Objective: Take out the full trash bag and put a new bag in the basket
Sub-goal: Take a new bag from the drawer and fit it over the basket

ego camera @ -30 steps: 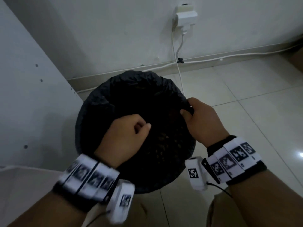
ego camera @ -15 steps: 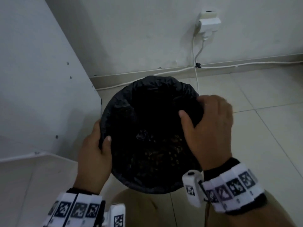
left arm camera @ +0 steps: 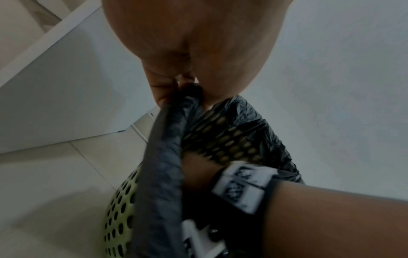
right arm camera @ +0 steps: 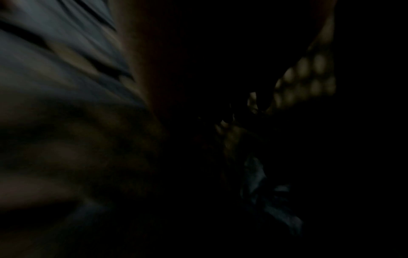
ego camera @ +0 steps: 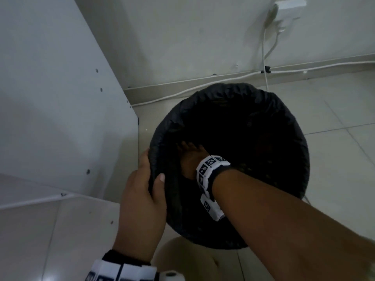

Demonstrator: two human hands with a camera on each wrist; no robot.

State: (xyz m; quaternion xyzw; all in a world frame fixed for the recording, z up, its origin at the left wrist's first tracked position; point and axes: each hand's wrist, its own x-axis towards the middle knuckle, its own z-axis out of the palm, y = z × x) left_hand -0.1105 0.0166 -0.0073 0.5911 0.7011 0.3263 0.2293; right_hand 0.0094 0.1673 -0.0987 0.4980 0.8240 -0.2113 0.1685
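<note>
A round basket lined with a black trash bag (ego camera: pixel 263 102) stands on the tiled floor; its light green perforated wall (left arm camera: pixel 119 209) shows in the left wrist view. My left hand (ego camera: pixel 151 175) grips the folded bag rim (left arm camera: pixel 167 139) at the basket's left edge, thumb inside and fingers outside. My right hand (ego camera: pixel 190 157) reaches down inside the basket along the left inner wall, close to the left hand. Its fingers are lost in the dark. The right wrist view is dark and blurred, showing only a patch of perforated wall (right arm camera: pixel 309 78).
A white cabinet panel (ego camera: pixel 60 98) stands close on the basket's left. Behind it is a wall with a plugged-in charger (ego camera: pixel 288 9) and white cables (ego camera: pixel 182 94) along the skirting. Tiled floor (ego camera: pixel 334 159) lies to the right. My knee (ego camera: pixel 182 260) is just below the basket.
My right hand left the far right rim and went down into the basket toward its left side. The left hand kept hold of the left rim. My head moved closer.
</note>
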